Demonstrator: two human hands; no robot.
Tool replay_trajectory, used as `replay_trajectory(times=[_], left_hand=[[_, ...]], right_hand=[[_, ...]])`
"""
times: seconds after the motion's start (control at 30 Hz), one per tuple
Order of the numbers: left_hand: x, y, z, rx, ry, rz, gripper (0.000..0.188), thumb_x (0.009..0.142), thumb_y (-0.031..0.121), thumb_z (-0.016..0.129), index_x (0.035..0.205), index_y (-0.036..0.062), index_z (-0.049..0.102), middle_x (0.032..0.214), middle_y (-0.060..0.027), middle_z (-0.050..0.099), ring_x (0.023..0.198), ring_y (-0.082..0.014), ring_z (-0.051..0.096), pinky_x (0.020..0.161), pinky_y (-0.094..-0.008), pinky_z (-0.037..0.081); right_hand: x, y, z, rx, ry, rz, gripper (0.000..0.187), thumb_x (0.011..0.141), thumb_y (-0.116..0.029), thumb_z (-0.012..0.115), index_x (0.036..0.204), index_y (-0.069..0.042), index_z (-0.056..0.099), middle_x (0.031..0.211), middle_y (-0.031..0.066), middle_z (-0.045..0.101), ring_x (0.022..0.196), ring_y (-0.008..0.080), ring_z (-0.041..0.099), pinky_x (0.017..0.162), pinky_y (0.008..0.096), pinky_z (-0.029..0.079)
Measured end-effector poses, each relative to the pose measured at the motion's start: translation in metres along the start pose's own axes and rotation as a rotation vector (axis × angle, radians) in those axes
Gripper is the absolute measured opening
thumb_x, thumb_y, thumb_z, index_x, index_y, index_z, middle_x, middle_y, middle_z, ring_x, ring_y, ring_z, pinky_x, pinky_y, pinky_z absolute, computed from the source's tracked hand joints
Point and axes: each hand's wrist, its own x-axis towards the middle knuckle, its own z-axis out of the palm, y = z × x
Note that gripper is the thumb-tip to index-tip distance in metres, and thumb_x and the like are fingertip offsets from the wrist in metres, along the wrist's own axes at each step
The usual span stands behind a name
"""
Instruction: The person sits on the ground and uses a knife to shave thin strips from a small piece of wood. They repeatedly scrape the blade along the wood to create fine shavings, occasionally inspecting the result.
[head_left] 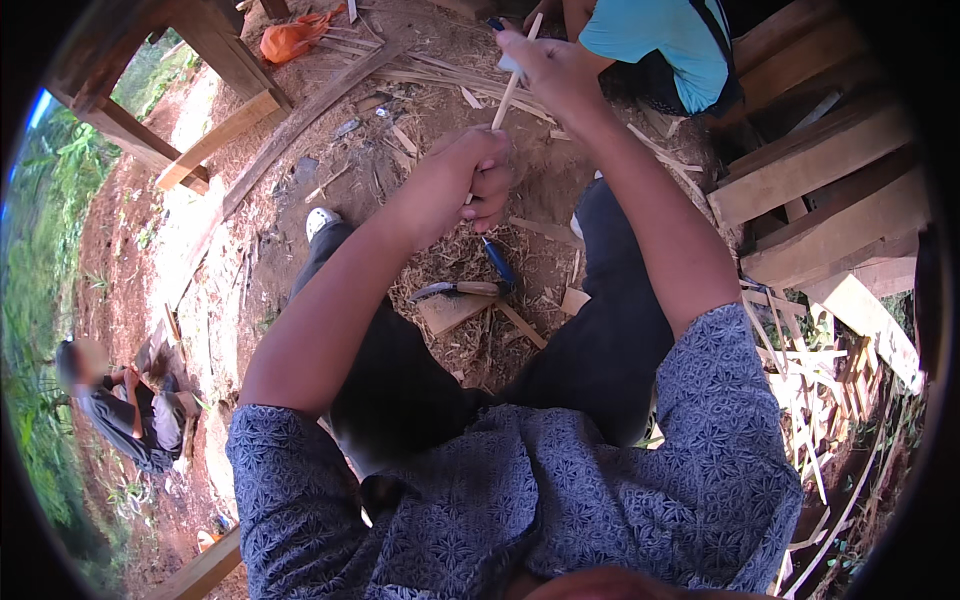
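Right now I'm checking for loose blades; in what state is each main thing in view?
Left hand: closed around wooden stick
Right hand: pinching pale piece at the stick
Wooden stick: straight, tilted
Curved knife: lying, blade bare
Blue-handled tool: lying, tip unclear
Wood block: on the ground
Orange bag: crumpled

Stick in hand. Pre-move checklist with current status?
1. Left hand gripping the thin stick: ok, fingers curled around its near part.
2. Right hand at the stick's far part: ok, with a pale piece there; its material: cannot tell.
3. Curved-blade knife out of both hands: ok, down between the legs by a wood block.
4. Blue-handled tool tip covered: cannot tell.
5. Clearance to person in turquoise: likely not ok, they look close beyond the right hand.
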Motion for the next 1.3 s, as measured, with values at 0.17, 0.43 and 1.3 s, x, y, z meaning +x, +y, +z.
replay_trajectory(times=[0.17,0.43,1.3], left_hand=[[-0.005,-0.005,-0.002,0.029,-0.057,0.061,0.028,0.096,0.027,0.043,0.072,0.0164,0.033,0.054,0.002,0.027,0.043,-0.0145,0.037,0.048,-0.033,0.042],[-0.005,0.0,0.0,0.041,-0.071,0.017,0.026,0.094,0.024,0.041,0.07,0.0168,0.035,0.054,0.0027,0.025,0.043,-0.0142,0.037,0.048,-0.0328,0.042],[-0.002,-0.001,0.001,0.286,0.127,0.194,0.033,0.101,0.029,0.032,0.082,0.0073,0.047,0.062,0.0015,0.038,0.047,-0.0078,0.038,0.048,-0.026,0.042]], right_hand=[[-0.044,-0.014,0.013,-0.001,-0.244,-0.028,0.046,0.091,-0.048,0.063,0.085,-0.003,0.072,0.063,-0.0036,0.052,0.063,0.0053,0.047,0.058,0.0243,0.036],[-0.05,-0.014,0.013,-0.004,-0.217,-0.054,0.059,0.086,-0.057,0.062,0.087,0.001,0.072,0.061,0.0002,0.055,0.06,0.0094,0.052,0.058,0.0289,0.041],[-0.023,-0.016,-0.016,0.34,0.127,0.008,0.033,0.094,-0.036,0.064,0.078,-0.008,0.058,0.061,-0.0056,0.04,0.052,0.0038,0.033,0.05,0.0237,0.026]])
